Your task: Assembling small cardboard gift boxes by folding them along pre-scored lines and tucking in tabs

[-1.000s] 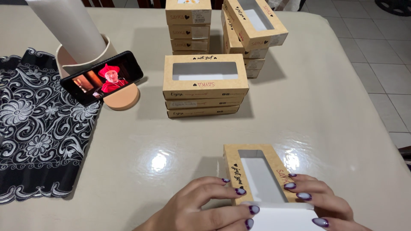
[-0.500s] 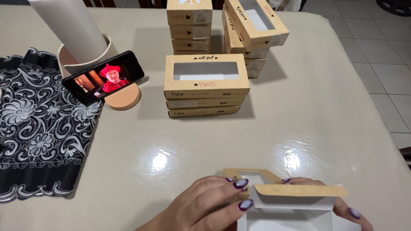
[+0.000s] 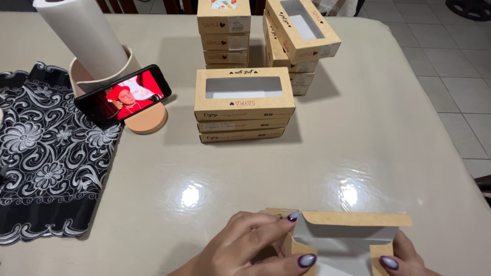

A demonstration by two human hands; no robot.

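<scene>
At the bottom edge of the head view I hold a brown cardboard box (image 3: pixel 353 225) with a white inside, one flap raised toward me. My left hand (image 3: pixel 250 248) grips its left end, thumb and fingers pressed on the card. My right hand (image 3: pixel 404 255) holds the right end; only its fingers show at the frame's edge. The lower part of the box is cut off by the frame.
A stack of three brown window boxes (image 3: pixel 244 105) stands mid-table, with two taller stacks (image 3: pixel 225 33) (image 3: pixel 299 38) behind it. A phone (image 3: pixel 123 96) leans on a round holder with a paper roll (image 3: pixel 84 36). A black lace cloth (image 3: pixel 46 153) covers the left side. Tiled floor (image 3: pixel 450 56) lies right.
The flat box lying under my hands has been lifted and turned, and its flap now stands up with the white inside showing. Both hands shifted to its ends.
</scene>
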